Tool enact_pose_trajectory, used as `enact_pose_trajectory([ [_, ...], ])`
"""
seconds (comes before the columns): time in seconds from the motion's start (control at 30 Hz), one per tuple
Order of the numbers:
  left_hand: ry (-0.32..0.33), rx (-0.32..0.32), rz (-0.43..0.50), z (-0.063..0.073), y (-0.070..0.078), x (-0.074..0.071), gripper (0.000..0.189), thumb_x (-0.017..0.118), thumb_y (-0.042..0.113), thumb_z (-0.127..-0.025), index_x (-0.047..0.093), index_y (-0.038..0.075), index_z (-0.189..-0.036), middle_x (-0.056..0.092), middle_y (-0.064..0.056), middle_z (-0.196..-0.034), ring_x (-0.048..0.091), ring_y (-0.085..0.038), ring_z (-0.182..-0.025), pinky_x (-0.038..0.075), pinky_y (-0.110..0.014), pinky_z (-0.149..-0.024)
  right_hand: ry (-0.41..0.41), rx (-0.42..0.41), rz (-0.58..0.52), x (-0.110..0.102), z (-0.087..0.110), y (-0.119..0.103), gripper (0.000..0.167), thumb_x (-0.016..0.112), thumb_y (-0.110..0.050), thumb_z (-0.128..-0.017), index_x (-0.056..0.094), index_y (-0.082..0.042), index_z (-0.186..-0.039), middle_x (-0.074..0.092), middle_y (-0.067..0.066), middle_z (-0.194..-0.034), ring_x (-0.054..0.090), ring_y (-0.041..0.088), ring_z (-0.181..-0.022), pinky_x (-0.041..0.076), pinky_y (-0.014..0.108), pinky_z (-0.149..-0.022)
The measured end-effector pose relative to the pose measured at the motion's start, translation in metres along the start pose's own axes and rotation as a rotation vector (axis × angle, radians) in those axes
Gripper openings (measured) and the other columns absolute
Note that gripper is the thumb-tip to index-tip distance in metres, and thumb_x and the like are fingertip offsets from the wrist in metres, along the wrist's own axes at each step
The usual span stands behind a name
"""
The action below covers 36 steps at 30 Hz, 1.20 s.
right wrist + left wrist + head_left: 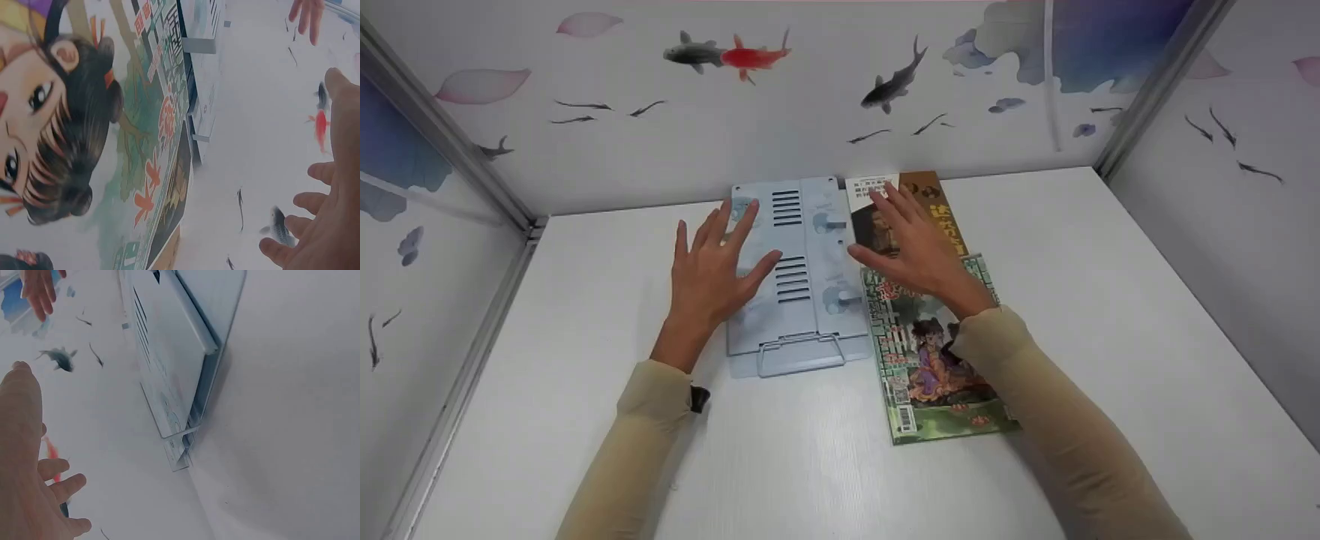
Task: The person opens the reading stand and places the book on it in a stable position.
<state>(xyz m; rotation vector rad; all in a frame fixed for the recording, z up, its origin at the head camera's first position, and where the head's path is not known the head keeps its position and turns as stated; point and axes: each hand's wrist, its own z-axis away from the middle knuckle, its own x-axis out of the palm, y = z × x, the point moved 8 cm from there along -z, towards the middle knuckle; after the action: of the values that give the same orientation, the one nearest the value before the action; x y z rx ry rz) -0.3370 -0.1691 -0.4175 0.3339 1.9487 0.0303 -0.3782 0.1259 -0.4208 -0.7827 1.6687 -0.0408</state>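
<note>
A pale blue folding book stand with slots and a wire foot lies flat on the white table, also seen edge-on in the left wrist view. My left hand is spread above its left side, holding nothing. To its right lie two illustrated books: a brown and white one at the back, partly covered by a green one with a cartoon girl on the cover. Over these books hovers my right hand, fingers apart and grasping nothing. In the right wrist view the green cover fills the left part.
The white table is enclosed by a back wall and side walls printed with fish and petals. Metal posts stand at the corners. Beige sleeves cover both forearms.
</note>
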Motion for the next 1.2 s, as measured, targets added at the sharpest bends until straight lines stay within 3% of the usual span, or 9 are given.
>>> enact_pose_trajectory([
  [0.17,0.004,-0.009,0.038,0.013,0.002,-0.003,0.083,0.047,0.075,-0.103,0.020,0.040,-0.173,0.024,-0.005,-0.182,0.032,-0.033,-0.165,0.008,-0.066,-0.136,-0.057,0.013,-0.069,0.014,0.016,-0.012,0.095,0.056,-0.081,-0.097,0.028,-0.031,-0.173,0.013,-0.005,-0.184,0.012,0.027,-0.171,0.024,0.066,-0.132],
  [0.33,0.051,-0.001,0.086,0.025,0.006,-0.005,0.078,0.053,0.066,-0.106,0.026,0.036,-0.173,0.033,-0.007,-0.178,0.039,-0.033,-0.162,0.018,-0.065,-0.135,-0.065,-0.001,-0.125,0.024,0.029,-0.023,0.079,0.063,-0.068,-0.102,0.043,-0.026,-0.166,0.032,0.000,-0.178,0.030,0.028,-0.166,0.035,0.059,-0.129],
  [0.53,0.032,0.021,0.158,0.035,0.011,0.000,0.073,0.058,0.055,-0.108,0.030,0.034,-0.172,0.041,-0.009,-0.175,0.045,-0.033,-0.159,0.029,-0.063,-0.132,-0.147,-0.043,-0.199,0.041,0.038,-0.039,0.052,0.070,-0.043,-0.106,0.063,-0.014,-0.148,0.062,0.008,-0.145,0.061,0.029,-0.134,0.053,0.052,-0.113],
  [0.67,0.023,0.027,0.180,0.037,0.012,0.004,0.071,0.057,0.053,-0.109,0.030,0.033,-0.172,0.043,-0.010,-0.173,0.047,-0.034,-0.157,0.032,-0.061,-0.131,-0.223,-0.063,-0.219,0.053,0.041,-0.049,0.041,0.072,-0.037,-0.105,0.069,-0.010,-0.136,0.070,0.009,-0.125,0.066,0.026,-0.114,0.057,0.046,-0.099],
  [0.77,0.016,0.037,0.195,0.044,0.013,0.005,0.068,0.062,0.047,-0.109,0.038,0.028,-0.170,0.048,-0.011,-0.170,0.050,-0.034,-0.155,0.038,-0.059,-0.128,-0.274,-0.064,-0.233,0.063,0.042,-0.055,0.032,0.074,-0.035,-0.104,0.072,-0.011,-0.125,0.071,0.004,-0.111,0.066,0.020,-0.100,0.058,0.039,-0.088],
  [1.0,-0.072,0.055,0.248,0.063,0.014,0.008,0.041,0.073,0.028,-0.104,0.067,0.016,-0.143,0.067,-0.010,-0.143,0.064,-0.030,-0.133,0.057,-0.049,-0.111,-0.368,-0.106,-0.225,0.077,0.047,-0.067,0.015,0.078,-0.028,-0.100,0.076,-0.014,-0.103,0.072,-0.001,-0.089,0.063,0.012,-0.079,0.055,0.032,-0.072],
  [1.2,-0.206,0.031,0.309,0.070,0.020,0.015,0.014,0.077,0.023,-0.102,0.074,0.012,-0.110,0.070,-0.007,-0.110,0.066,-0.022,-0.100,0.062,-0.036,-0.091,-0.457,-0.086,-0.240,0.083,0.051,-0.065,0.014,0.082,-0.030,-0.098,0.079,-0.018,-0.093,0.072,-0.005,-0.082,0.063,0.010,-0.072,0.054,0.031,-0.066],
])
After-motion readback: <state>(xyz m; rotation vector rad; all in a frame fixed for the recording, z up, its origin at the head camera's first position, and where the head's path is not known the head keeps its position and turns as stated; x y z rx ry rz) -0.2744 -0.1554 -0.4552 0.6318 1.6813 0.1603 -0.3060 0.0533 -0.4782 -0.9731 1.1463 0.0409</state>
